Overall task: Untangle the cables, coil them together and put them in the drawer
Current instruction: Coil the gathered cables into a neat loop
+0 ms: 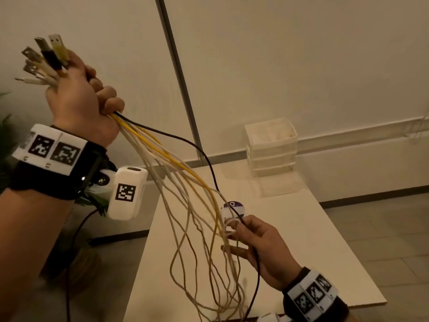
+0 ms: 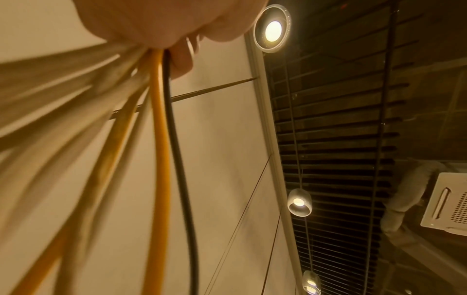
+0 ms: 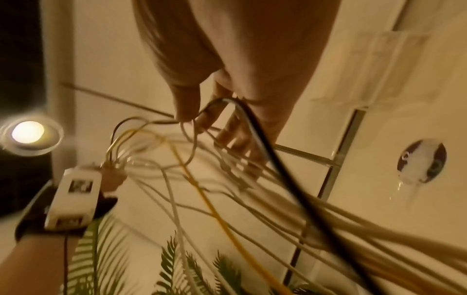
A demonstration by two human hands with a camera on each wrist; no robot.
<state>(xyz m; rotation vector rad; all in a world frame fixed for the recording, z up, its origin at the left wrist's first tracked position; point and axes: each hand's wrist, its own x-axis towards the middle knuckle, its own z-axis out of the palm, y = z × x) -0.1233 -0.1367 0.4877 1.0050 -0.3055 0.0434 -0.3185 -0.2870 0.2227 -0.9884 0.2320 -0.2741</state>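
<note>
My left hand (image 1: 79, 96) is raised at the upper left and grips a bundle of cables (image 1: 181, 168) in its fist. Their USB plugs (image 1: 46, 56) fan out above the fist. The bundle is several white cables, yellow ones (image 1: 185, 169) and one black one (image 1: 204, 154), all hanging in loose loops down to the right. My right hand (image 1: 234, 228) is lower, among the hanging strands. Its thumb and forefinger (image 3: 185, 115) pinch a white loop, the other fingers are spread, and the black cable (image 3: 278, 165) runs across the palm. The lower ends are out of view.
A white table (image 1: 313, 240) lies below the cables, with a round sticker (image 1: 233, 205) on it. A translucent drawer unit (image 1: 271, 147) stands at its far end against the wall. A green plant (image 3: 177, 269) is on the left, beside the table.
</note>
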